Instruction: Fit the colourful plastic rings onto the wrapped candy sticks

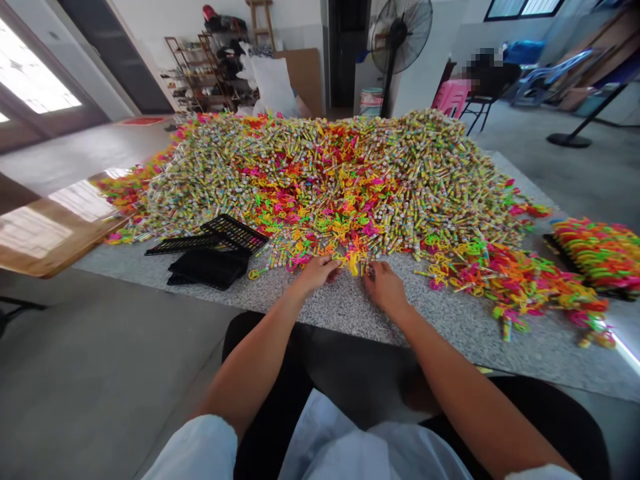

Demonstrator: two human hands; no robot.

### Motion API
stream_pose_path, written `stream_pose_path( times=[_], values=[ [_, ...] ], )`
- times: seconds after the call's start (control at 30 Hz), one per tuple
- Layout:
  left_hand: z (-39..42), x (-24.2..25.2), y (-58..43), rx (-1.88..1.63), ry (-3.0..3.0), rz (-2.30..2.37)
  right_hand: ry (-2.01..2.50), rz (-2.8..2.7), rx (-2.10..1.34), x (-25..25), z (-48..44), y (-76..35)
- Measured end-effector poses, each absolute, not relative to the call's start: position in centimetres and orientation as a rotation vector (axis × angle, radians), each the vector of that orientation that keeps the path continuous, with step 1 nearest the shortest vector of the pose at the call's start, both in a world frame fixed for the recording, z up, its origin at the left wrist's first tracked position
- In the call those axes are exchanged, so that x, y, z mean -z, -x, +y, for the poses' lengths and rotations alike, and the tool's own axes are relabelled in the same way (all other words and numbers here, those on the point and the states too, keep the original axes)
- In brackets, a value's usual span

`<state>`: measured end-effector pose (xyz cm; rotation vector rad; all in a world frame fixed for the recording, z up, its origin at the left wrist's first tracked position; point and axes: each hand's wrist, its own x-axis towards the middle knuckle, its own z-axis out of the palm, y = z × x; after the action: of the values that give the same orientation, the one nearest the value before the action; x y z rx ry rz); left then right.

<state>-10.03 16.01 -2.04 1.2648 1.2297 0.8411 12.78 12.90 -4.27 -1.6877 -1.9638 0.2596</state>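
A large heap of small yellow-labelled tubes [435,167] covers the table in front of me. Bright plastic loop-shaped pieces [280,197] in pink, orange, green and yellow are mixed in. At the heap's near edge, my left hand [319,273] is closed, thumb and fingers drawn together; what they pinch is too small to make out. My right hand [386,285] faces it a short way off, its fingers curled in beside a small upright tube, and whatever lies in its grip is hidden. Yellow loop pieces [355,261] lie between both hands.
Black plastic grid trays [215,257] lie stacked loosely at the left. At the far right, another black tray [565,257] holds rows of coloured pieces. Loose coloured pieces [515,277] spread along the speckled grey tabletop [330,310]. A standing fan [397,33] is behind the heap.
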Motion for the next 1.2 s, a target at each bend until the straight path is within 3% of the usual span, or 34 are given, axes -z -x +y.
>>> stream_pose_path(
  times=[0.27, 0.5, 0.67, 1.0, 1.2],
  values=[
    [15.8, 2.3, 8.7, -0.807, -1.174, 1.103, 1.279, -1.543, -0.902, 3.8, 13.3, -10.9],
    [14.9, 0.3, 9.6, -0.666, -1.856, 1.203, 1.350, -1.530, -0.791, 4.1, 13.9, -11.2],
    [14.6, -0.1, 9.6, -0.589, -1.988, 1.276, 1.366, -1.635, -0.648, 3.9, 14.1, -11.6],
    [14.5, 0.5, 9.6, -0.515, -2.049, 1.257, 1.310, -1.389, -1.211, 2.6, 14.7, -10.6],
    [14.6, -0.1, 9.5, -0.760, -1.747, 1.156, 1.238, -1.274, -1.308, 2.7, 13.9, -10.6]
  ],
)
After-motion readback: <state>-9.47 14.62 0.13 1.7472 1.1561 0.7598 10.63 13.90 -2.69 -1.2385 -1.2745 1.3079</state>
